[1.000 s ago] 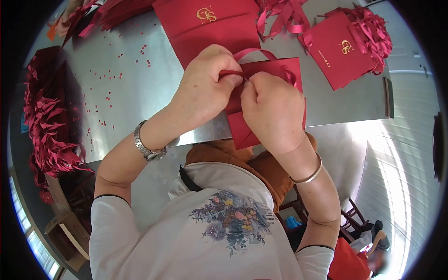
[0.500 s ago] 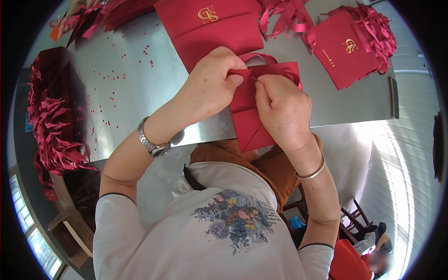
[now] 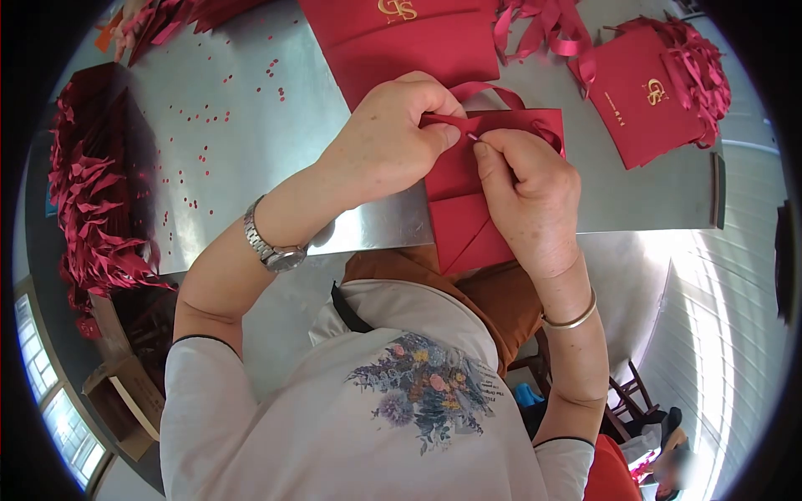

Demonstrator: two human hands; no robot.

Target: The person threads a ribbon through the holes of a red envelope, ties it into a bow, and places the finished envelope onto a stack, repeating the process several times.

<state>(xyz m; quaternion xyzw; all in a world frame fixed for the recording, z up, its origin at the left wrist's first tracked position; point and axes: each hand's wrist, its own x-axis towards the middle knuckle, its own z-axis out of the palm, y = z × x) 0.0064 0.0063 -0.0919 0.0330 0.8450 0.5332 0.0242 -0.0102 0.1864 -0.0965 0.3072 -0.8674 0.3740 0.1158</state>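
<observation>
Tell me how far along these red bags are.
Apparently done: the stacked bags at right, with ribbons bunched on them. In hand: one bag, a ribbon loop at its top; the left hand pinches a red strip, the right hand close beside it. Probably left: securing that strip, then the large red piece beyond, where no ribbon shows.

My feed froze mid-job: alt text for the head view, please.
The left hand and right hand pinch close together near the top of a red bag with a ribbon handle; more red bags lie on the metal table.
</observation>
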